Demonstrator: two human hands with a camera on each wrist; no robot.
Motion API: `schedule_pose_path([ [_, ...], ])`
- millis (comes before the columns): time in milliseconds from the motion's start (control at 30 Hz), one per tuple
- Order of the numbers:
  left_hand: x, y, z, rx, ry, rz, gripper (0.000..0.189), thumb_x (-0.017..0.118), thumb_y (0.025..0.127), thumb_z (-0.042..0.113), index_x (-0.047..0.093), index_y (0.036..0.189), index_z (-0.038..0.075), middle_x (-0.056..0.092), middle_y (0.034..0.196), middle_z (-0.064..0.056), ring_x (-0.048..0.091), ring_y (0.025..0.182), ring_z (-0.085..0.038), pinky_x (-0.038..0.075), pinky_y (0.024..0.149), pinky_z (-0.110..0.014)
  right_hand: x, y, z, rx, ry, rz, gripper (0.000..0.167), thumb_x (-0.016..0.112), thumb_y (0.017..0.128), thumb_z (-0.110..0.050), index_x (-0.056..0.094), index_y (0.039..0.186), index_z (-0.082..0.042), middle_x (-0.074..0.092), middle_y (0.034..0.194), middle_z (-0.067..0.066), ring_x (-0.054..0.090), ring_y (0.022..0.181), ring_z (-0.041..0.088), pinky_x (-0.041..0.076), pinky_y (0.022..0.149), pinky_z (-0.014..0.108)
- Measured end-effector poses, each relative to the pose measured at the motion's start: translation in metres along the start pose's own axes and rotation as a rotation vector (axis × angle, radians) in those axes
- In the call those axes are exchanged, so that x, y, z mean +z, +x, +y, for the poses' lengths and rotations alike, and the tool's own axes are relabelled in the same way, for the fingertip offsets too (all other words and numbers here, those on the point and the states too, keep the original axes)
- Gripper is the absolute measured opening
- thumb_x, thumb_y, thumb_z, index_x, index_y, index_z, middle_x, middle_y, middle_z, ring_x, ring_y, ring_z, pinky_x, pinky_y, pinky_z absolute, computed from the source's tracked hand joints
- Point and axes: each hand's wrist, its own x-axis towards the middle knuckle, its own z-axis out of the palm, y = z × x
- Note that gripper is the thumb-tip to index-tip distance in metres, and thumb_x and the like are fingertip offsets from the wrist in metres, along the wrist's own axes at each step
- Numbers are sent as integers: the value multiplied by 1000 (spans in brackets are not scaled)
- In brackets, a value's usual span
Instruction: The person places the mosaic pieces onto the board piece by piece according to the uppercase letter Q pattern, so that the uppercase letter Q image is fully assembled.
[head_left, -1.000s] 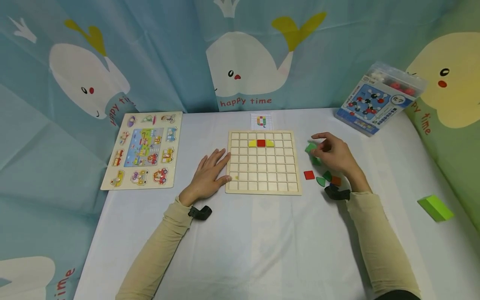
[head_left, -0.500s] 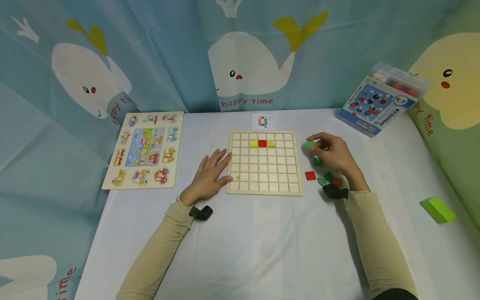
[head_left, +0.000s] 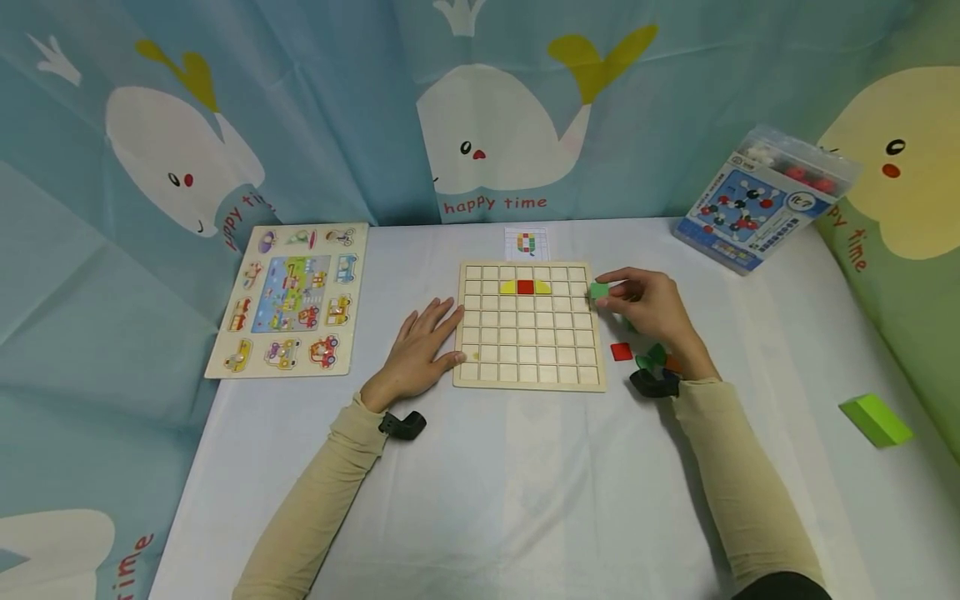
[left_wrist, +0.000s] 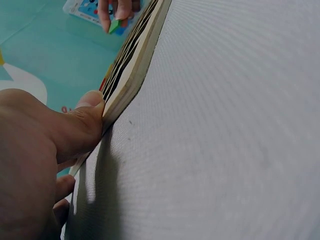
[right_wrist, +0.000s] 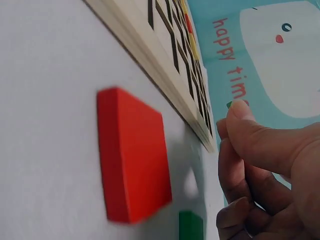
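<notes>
My right hand (head_left: 647, 307) pinches a green square tile (head_left: 598, 291) between thumb and fingertips, at the right edge of the wooden grid board (head_left: 525, 342). In the left wrist view that same green tile (left_wrist: 115, 26) shows beyond the board. My left hand (head_left: 416, 354) lies with fingers spread, its fingertips and thumb touching the board's left edge. One red square tile (head_left: 525, 287) sits in the board's second row, flanked by a yellow curved piece (head_left: 507, 287) on the left and another yellow piece (head_left: 542, 287) on the right.
Right of the board lie a loose red tile (head_left: 621, 352) and several green pieces (head_left: 651, 357), partly hidden by my right hand. A pattern card (head_left: 527, 243) stands behind the board. A picture puzzle (head_left: 292, 354) lies left; a molecule-model box (head_left: 750, 204) and green block (head_left: 876, 420) are at right.
My right hand has lifted the green tile from the loose pieces and moved left with it to the board's edge. My left hand stays at the board.
</notes>
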Motion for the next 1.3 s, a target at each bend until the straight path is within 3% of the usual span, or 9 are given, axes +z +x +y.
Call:
schedule_pose_path([
  [167, 0, 0, 0, 3, 2, 1, 76, 62, 107, 33, 27, 169, 8, 19, 178, -15, 9, 166, -35, 2, 132, -60, 6, 4, -4, -51, 2, -10, 33, 83, 95, -16, 77, 126, -6, 74, 101, 19, 64, 84, 22, 46, 65, 18],
  [500, -3, 2, 1, -2, 15, -17, 77, 63, 107, 34, 25, 170, 10, 17, 178, -13, 7, 167, -34, 1, 132, -59, 22, 12, -7, -97, 45, -58, 35, 87, 91, -20, 81, 123, -7, 79, 109, 17, 69, 88, 20, 50, 73, 13],
  [900, -5, 3, 5, -5, 25, -23, 77, 63, 107, 33, 26, 169, 8, 17, 178, -15, 7, 167, -34, 2, 132, -60, 34, 17, -25, -166, 56, -102, 33, 87, 91, -19, 81, 121, -8, 75, 105, 14, 64, 86, 25, 48, 70, 25],
  [1100, -5, 3, 5, -12, 29, -28, 77, 63, 107, 34, 26, 169, 9, 17, 178, -14, 7, 167, -33, 2, 132, -59, 36, 20, -32, -138, 33, -126, 33, 89, 89, -17, 82, 120, -8, 75, 99, 13, 63, 81, 23, 47, 64, 25],
  [1300, -4, 3, 4, -11, 30, -24, 76, 62, 108, 35, 26, 169, 9, 17, 178, -14, 8, 167, -34, 2, 132, -60, 39, 22, -36, -121, 16, -157, 33, 90, 87, -17, 83, 117, -7, 75, 104, 16, 64, 84, 23, 48, 68, 24],
])
